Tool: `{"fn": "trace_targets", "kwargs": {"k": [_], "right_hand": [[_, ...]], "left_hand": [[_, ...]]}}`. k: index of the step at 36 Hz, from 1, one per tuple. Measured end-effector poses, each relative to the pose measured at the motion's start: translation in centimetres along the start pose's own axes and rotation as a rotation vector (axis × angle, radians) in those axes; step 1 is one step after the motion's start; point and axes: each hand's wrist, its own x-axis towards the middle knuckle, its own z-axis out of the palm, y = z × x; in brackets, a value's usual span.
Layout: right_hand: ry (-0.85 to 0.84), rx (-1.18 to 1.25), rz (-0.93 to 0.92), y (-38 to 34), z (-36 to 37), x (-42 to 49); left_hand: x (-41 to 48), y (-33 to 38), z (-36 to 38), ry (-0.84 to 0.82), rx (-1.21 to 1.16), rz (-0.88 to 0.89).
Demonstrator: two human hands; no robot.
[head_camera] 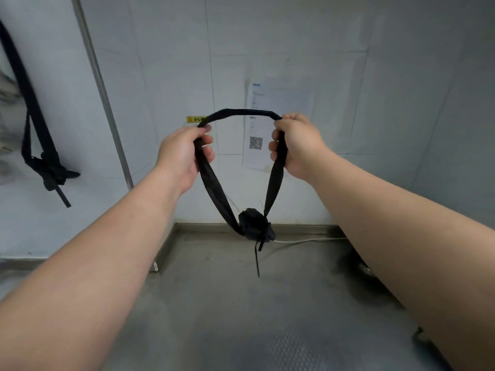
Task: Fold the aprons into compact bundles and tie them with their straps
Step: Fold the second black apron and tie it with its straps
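Note:
A black apron rolled into a small tight bundle (254,224) hangs in the air in front of the wall, tied round with a thin strap whose loose end dangles below it. Its wide black neck strap (241,113) rises in a loop from the bundle. My left hand (183,153) grips the left side of that loop. My right hand (294,145) grips the right side. The strap arches between the two hands at chest height.
A second tied black apron bundle (52,168) hangs by its strap at the far left on the wall. A paper notice with a QR code (270,129) and a yellow label (196,119) are stuck on the white wall. A metal floor (241,303) and a white cable (308,241) lie below.

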Motion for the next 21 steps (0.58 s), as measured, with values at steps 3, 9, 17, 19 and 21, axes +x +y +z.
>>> {"fn": "trace_targets", "kwargs": {"k": [3, 9, 17, 19, 21], "right_hand": [[-0.010, -0.051, -0.051, -1.5, -0.2, 0.4], [-0.085, -0.041, -0.087, -3.4, 0.6, 1.1], [-0.134, -0.052, -0.165, -3.1, 4.6, 0.1], [-0.131, -0.125, -0.226, -2.9, 6.4, -0.2], [-0.134, -0.185, -0.293, -2.8, 8.7, -0.3]], "left_hand": [[-0.1, 1.1, 1.3, -0.010, -0.108, 0.055], [0.1, 3.1, 2.3, 0.008, -0.276, 0.097], [0.3, 4.3, -1.2, 0.066, -0.154, 0.114], [0.4, 5.3, -2.6, 0.059, -0.121, 0.135], [0.7, 6.6, -4.3, 0.063, -0.074, 0.168]]}}
